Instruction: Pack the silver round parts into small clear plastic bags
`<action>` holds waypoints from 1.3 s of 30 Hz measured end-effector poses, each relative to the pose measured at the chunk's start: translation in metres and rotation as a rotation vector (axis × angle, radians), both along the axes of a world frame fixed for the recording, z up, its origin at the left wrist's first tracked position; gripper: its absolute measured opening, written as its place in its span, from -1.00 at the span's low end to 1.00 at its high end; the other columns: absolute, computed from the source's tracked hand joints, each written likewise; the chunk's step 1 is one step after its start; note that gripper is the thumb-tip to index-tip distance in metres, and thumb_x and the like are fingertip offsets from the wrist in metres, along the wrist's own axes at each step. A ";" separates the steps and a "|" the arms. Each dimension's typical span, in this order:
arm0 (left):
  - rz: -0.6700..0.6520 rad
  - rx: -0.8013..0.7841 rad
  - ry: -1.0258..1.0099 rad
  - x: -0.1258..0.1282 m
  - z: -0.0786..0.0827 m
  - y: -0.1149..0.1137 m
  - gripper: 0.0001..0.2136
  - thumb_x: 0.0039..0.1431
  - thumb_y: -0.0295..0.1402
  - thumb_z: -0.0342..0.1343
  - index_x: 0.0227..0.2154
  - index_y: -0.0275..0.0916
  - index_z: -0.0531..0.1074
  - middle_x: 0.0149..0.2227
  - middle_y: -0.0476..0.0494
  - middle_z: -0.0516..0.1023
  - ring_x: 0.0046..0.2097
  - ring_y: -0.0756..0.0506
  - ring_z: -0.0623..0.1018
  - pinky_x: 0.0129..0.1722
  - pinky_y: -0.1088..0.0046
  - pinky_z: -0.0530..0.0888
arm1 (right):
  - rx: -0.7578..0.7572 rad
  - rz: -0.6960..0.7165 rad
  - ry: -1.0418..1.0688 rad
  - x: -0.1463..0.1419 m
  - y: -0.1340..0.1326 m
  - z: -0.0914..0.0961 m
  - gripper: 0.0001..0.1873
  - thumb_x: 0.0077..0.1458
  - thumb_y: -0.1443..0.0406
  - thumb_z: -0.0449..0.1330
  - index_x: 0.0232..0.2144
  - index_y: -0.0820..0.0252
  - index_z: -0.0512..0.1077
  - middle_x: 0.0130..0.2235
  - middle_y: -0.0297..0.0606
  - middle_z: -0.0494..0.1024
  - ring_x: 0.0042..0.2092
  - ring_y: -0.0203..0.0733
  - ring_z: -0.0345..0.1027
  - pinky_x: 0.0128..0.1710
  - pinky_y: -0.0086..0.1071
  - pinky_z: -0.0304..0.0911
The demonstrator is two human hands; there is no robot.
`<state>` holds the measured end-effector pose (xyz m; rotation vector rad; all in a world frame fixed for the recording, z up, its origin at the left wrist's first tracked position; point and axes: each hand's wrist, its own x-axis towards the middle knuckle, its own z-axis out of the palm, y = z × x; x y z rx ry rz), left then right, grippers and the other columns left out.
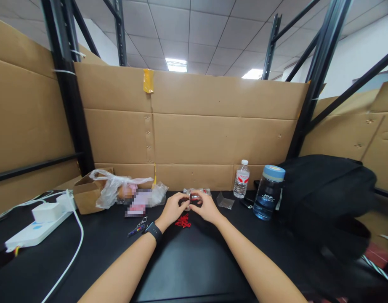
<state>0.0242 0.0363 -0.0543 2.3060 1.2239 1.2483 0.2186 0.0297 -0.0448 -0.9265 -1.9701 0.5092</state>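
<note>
My left hand [172,208] and my right hand [205,207] meet over the far middle of the black table [187,261]. Both pinch a small dark and red item [194,198] between their fingertips; it is too small to name. A black watch sits on my left wrist [154,231]. Just below the hands a small pile of red cord pieces [183,221] lies on the table. A clear plastic bag [198,192] lies right behind the hands.
A keyring with a dark strap [137,228] lies left of my left wrist. A white power strip with adapters [39,225] is at the left. A cardboard box with plastic bags [101,191] stands behind. Two water bottles [241,179] [269,192] and black cloth [326,198] are at the right. Cardboard walls enclose the table.
</note>
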 end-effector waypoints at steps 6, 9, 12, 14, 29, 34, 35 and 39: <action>-0.074 -0.029 -0.064 0.003 0.008 -0.012 -0.84 0.19 -0.38 0.10 -0.26 -0.23 0.58 -0.27 -0.10 0.65 -0.24 -0.08 0.58 -0.16 0.44 0.46 | -0.056 0.092 0.030 0.004 -0.014 0.006 -0.52 0.00 0.22 0.35 0.00 0.14 0.43 -0.03 -0.18 0.60 -0.05 -0.10 0.54 -0.12 -0.30 0.41; -0.063 -0.012 0.004 -0.001 0.014 -0.015 -0.86 0.13 -0.41 0.11 -0.37 -0.24 0.59 -0.35 -0.08 0.64 -0.31 -0.05 0.57 -0.22 0.47 0.44 | 0.002 0.057 -0.054 0.009 -0.017 0.012 -0.55 -0.06 0.29 0.35 -0.05 0.15 0.46 -0.12 -0.24 0.62 -0.13 -0.15 0.54 -0.13 -0.34 0.39; -0.029 -0.008 0.120 -0.012 0.020 -0.016 -0.86 0.09 -0.40 0.13 -0.41 -0.25 0.60 -0.38 -0.10 0.64 -0.34 -0.06 0.56 -0.24 0.47 0.41 | 0.037 -0.068 -0.154 0.021 -0.015 0.019 -0.55 -0.10 0.34 0.32 -0.07 0.16 0.50 -0.18 -0.26 0.63 -0.20 -0.19 0.50 -0.17 -0.37 0.35; -0.076 -0.035 0.199 -0.021 0.023 -0.016 -0.86 0.08 -0.40 0.14 -0.41 -0.25 0.61 -0.38 -0.10 0.64 -0.35 -0.05 0.56 -0.26 0.48 0.40 | 0.024 -0.130 -0.256 0.034 -0.012 0.023 -0.57 -0.12 0.34 0.32 -0.10 0.17 0.55 -0.22 -0.26 0.63 -0.25 -0.20 0.47 -0.22 -0.39 0.32; -0.100 -0.041 0.435 -0.021 0.008 -0.007 -0.55 0.27 -0.56 -0.12 -0.02 0.00 0.57 0.01 -0.04 0.60 0.03 -0.10 0.52 0.06 0.39 0.31 | -0.227 -0.019 -0.564 0.071 0.002 0.020 -0.62 -0.16 0.15 0.44 -0.23 0.12 0.66 -0.36 -0.27 0.66 -0.29 -0.13 0.51 -0.28 -0.40 0.29; -0.031 -0.099 0.484 -0.020 0.004 -0.001 -0.51 0.17 -0.60 -0.09 0.00 -0.02 0.58 0.02 -0.11 0.60 0.04 -0.15 0.49 0.05 0.34 0.27 | -0.256 0.015 -0.570 0.072 0.004 0.018 -0.62 -0.10 0.16 0.42 -0.17 0.12 0.65 -0.29 -0.26 0.68 -0.24 -0.13 0.51 -0.23 -0.39 0.30; -0.016 -0.095 0.491 -0.021 0.003 0.001 -0.52 0.17 -0.59 -0.08 -0.03 -0.02 0.59 -0.01 -0.12 0.61 0.03 -0.16 0.49 0.04 0.33 0.27 | -0.261 0.021 -0.571 0.072 0.004 0.017 -0.62 -0.09 0.17 0.41 -0.17 0.12 0.64 -0.27 -0.26 0.68 -0.23 -0.13 0.51 -0.22 -0.39 0.30; 0.041 -0.057 0.480 -0.024 0.001 0.006 -0.59 0.17 -0.57 -0.05 -0.17 -0.02 0.63 -0.16 -0.14 0.63 -0.04 -0.16 0.51 -0.01 0.35 0.26 | -0.252 0.033 -0.561 0.073 0.003 0.017 -0.63 -0.07 0.19 0.40 -0.15 0.12 0.63 -0.23 -0.26 0.68 -0.22 -0.13 0.51 -0.22 -0.39 0.29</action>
